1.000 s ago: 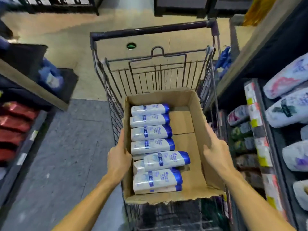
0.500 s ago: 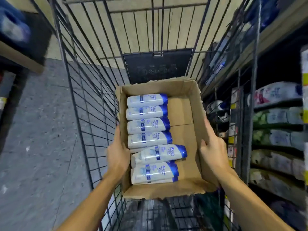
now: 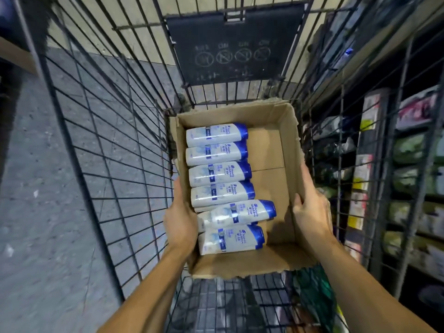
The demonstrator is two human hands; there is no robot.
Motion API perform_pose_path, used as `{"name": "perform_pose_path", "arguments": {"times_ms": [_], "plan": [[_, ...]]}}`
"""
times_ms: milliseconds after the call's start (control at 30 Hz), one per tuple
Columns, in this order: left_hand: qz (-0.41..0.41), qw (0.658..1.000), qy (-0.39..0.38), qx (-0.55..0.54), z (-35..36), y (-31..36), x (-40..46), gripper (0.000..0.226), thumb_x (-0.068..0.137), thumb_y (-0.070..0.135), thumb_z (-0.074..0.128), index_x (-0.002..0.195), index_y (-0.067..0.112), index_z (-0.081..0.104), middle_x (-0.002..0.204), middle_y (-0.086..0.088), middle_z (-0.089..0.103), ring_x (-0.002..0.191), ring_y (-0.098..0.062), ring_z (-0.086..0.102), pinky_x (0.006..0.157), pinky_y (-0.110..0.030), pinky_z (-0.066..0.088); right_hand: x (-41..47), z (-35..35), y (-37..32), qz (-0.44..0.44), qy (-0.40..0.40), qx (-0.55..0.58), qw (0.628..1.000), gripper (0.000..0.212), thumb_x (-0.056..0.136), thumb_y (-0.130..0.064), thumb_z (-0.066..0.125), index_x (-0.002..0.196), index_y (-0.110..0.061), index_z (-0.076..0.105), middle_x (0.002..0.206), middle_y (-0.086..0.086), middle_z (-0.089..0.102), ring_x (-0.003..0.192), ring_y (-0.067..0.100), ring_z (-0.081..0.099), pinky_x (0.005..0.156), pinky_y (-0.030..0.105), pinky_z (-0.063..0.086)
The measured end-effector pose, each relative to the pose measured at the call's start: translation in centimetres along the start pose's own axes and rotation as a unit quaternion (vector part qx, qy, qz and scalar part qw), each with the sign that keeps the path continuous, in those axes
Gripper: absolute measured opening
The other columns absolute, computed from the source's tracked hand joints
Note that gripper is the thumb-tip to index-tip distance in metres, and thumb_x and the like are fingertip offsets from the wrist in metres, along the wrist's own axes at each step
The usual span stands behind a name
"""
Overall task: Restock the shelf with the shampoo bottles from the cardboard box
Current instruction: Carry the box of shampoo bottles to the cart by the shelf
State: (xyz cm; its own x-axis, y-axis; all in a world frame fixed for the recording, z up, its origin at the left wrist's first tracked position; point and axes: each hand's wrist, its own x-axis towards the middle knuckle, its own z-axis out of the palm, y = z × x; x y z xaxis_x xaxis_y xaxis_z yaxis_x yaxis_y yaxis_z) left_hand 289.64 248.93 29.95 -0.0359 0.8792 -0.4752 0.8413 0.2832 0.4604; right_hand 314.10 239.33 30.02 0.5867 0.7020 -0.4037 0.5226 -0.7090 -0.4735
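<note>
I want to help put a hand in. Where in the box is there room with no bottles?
The cardboard box has bare floor along its right side, between the blue bottle caps and the right wall, widest at the far end. The left side is crowded: shampoo bottles lie packed in a row, some stacked near the front. The left hand and right hand grip the walls.

I see a black wire shopping cart (image 3: 103, 164) that fills most of the view. On its front wall hangs a dark panel (image 3: 234, 44) with faint round symbols. Through the wires I see a grey speckled floor (image 3: 36, 212). At the cart's near right corner lies something green (image 3: 314, 292), too blurred to identify.
</note>
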Motion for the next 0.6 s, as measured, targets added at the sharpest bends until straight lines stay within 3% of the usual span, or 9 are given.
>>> {"name": "perform_pose_path", "arguments": {"times_ms": [100, 267, 333, 400, 433, 500, 533, 600], "plan": [[0.011, 1.000, -0.002, 0.005, 0.1, -0.4, -0.2, 0.075, 0.092, 0.003, 0.045, 0.156, 0.028, 0.015, 0.070, -0.002, 0.056, 0.059, -0.026, 0.052, 0.058, -0.036, 0.044, -0.4, 0.5, 0.2, 0.003, 0.012, 0.011, 1.000, 0.102, 0.089, 0.002, 0.056, 0.144, -0.059, -0.005, 0.110, 0.007, 0.066, 0.093, 0.023, 0.065, 0.084, 0.041, 0.055], [0.008, 1.000, -0.013, 0.024, -0.1, -0.5, -0.5, 0.073, 0.094, 0.006, 0.045, 0.155, 0.028, 0.011, 0.082, -0.001, 0.057, 0.068, -0.026, 0.055, 0.064, -0.035, 0.043, -0.1, 0.8, 0.5, 0.020, 0.012, -0.029, 0.999, 0.103, 0.087, 0.003, 0.057, 0.149, -0.051, -0.005, 0.125, 0.010, 0.063, 0.109, 0.029, 0.062, 0.095, 0.046, 0.050], [0.004, 0.999, -0.038, 0.020, 0.0, -0.5, -0.6, 0.073, 0.095, 0.010, 0.043, 0.153, 0.034, 0.006, 0.097, -0.006, 0.064, 0.075, -0.024, 0.058, 0.068, -0.036, 0.046, -0.2, 0.8, 0.1, 0.045, -0.006, -0.059, 0.997, 0.110, 0.082, 0.007, 0.059, 0.148, -0.049, -0.009, 0.128, 0.009, 0.059, 0.111, 0.031, 0.061, 0.093, 0.050, 0.051], [0.011, 0.998, -0.064, 0.021, 0.2, -0.3, -0.5, 0.080, 0.092, 0.004, 0.045, 0.151, 0.035, 0.001, 0.128, -0.011, 0.058, 0.098, -0.028, 0.062, 0.080, -0.042, 0.051, -0.4, 0.8, -0.5, 0.037, -0.022, -0.102, 0.994, 0.119, 0.076, 0.007, 0.065, 0.149, -0.044, -0.015, 0.123, 0.011, 0.056, 0.109, 0.033, 0.058, 0.085, 0.052, 0.053], [0.020, 0.995, -0.080, 0.053, 0.2, -0.1, -0.4, 0.087, 0.088, -0.001, 0.048, 0.153, 0.029, -0.002, 0.145, -0.015, 0.044, 0.119, -0.034, 0.054, 0.095, -0.048, 0.048, -0.5, 0.5, -0.9, 0.029, -0.036, -0.121, 0.992, 0.120, 0.075, 0.002, 0.068, 0.150, -0.039, -0.017, 0.125, 0.013, 0.053, 0.113, 0.034, 0.054, 0.086, 0.051, 0.052], [0.045, 0.970, -0.117, 0.210, 0.0, 1.0, -0.6, 0.092, 0.086, 0.000, 0.053, 0.153, 0.009, -0.009, 0.160, -0.024, 0.008, 0.147, -0.041, 0.013, 0.119, -0.048, 0.021, -0.6, 0.3, -1.6, 0.040, -0.065, -0.142, 0.987, 0.115, 0.078, -0.013, 0.072, 0.153, -0.027, -0.013, 0.144, 0.019, 0.038, 0.134, 0.037, 0.036, 0.103, 0.049, 0.042], [0.063, 0.949, -0.123, 0.283, -0.3, 1.7, -0.8, 0.091, 0.088, 0.008, 0.054, 0.153, 0.003, -0.010, 0.161, -0.024, -0.004, 0.149, -0.039, -0.002, 0.122, -0.047, 0.012, -0.7, 0.1, -2.2, 0.053, -0.068, -0.143, 0.986, 0.109, 0.080, -0.018, 0.072, 0.154, -0.021, -0.009, 0.153, 0.020, 0.025, 0.142, 0.037, 0.022, 0.112, 0.048, 0.031], [0.118, 0.922, -0.136, 0.343, -1.3, 3.7, -1.0, 0.083, 0.091, 0.018, 0.053, 0.154, 0.005, 0.000, 0.161, -0.021, -0.008, 0.149, -0.034, -0.007, 0.122, -0.046, 0.010, -1.6, -0.5, -4.0, 0.055, -0.018, -0.104, 0.993, 0.092, 0.082, -0.017, 0.069, 0.153, -0.013, 0.011, 0.157, 0.019, 0.018, 0.146, 0.035, 0.014, 0.117, 0.046, 0.022]]}}
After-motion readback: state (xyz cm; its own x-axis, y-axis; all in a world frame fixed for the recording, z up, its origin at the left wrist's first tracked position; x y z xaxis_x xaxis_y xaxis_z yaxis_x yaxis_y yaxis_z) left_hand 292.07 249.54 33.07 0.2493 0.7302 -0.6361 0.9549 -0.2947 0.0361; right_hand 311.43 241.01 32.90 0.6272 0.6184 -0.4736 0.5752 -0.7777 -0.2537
